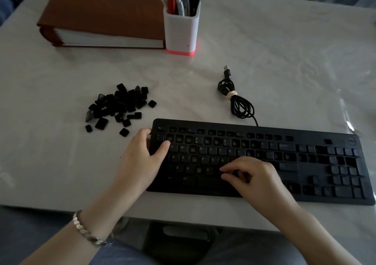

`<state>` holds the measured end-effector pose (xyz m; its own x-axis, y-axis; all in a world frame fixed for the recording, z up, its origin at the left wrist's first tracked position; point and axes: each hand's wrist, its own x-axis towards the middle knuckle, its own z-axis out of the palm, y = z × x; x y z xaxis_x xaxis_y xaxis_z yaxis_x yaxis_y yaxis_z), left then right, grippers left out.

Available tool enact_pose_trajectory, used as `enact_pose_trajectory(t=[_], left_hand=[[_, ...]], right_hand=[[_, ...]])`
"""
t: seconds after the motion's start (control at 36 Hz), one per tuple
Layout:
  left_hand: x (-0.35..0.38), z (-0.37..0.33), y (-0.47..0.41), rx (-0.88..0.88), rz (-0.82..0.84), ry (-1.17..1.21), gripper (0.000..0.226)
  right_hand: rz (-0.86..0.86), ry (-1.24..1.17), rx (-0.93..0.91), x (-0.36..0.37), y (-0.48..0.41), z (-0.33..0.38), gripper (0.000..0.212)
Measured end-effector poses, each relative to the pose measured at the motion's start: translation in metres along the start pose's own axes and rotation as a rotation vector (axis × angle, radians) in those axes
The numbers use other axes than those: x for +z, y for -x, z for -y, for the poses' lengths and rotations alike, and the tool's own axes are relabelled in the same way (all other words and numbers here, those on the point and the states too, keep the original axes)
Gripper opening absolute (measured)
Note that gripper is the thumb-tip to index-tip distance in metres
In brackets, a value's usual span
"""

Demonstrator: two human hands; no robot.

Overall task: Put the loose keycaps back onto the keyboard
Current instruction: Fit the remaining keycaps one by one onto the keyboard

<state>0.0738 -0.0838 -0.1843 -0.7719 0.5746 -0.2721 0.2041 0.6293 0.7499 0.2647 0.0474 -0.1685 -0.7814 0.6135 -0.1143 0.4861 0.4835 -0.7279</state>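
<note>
Two bare hands work at a black keyboard (264,140) that lies near the front edge of a pale table (284,61); the left hand (142,154) grips the keyboard's left end, fingers hooked over the far corner, thumb resting on the keys beside Q; the right hand (254,175) hovers low over the bottom letter row, fingers curled, thumb and forefinger tips drawn close together; whether a cap sits between them I cannot tell. Many sockets across the board show bare; the loose keycaps (120,103) lie heaped on the table just behind and to the left of the keyboard, apart from it. A bundled cable (240,103) lies behind the keyboard; a brown binder (101,10) and a white pen holder (181,32) stand farther back; a bracelet (85,230) circles the left wrist.
</note>
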Motion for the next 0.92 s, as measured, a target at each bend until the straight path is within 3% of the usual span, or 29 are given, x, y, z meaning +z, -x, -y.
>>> enact_pose_trajectory(t=[0.11, 0.25, 0.67, 0.92], left_hand=[[0.001, 0.001, 0.0, 0.014, -0.003, 0.005, 0.025], [0.001, 0.001, 0.001, 0.008, -0.005, -0.001, 0.031], [0.002, 0.002, 0.0, 0.015, -0.01, 0.03, 0.022], [0.003, 0.003, -0.001, 0.019, -0.019, 0.018, 0.022]], right_hand=[[-0.026, -0.107, 0.131, -0.017, -0.002, 0.0, 0.032], [0.046, -0.03, 0.221, -0.034, -0.004, -0.003, 0.03], [0.113, -0.003, 0.19, -0.019, -0.009, 0.01, 0.028], [0.094, -0.014, 0.196, -0.006, -0.012, 0.019, 0.01]])
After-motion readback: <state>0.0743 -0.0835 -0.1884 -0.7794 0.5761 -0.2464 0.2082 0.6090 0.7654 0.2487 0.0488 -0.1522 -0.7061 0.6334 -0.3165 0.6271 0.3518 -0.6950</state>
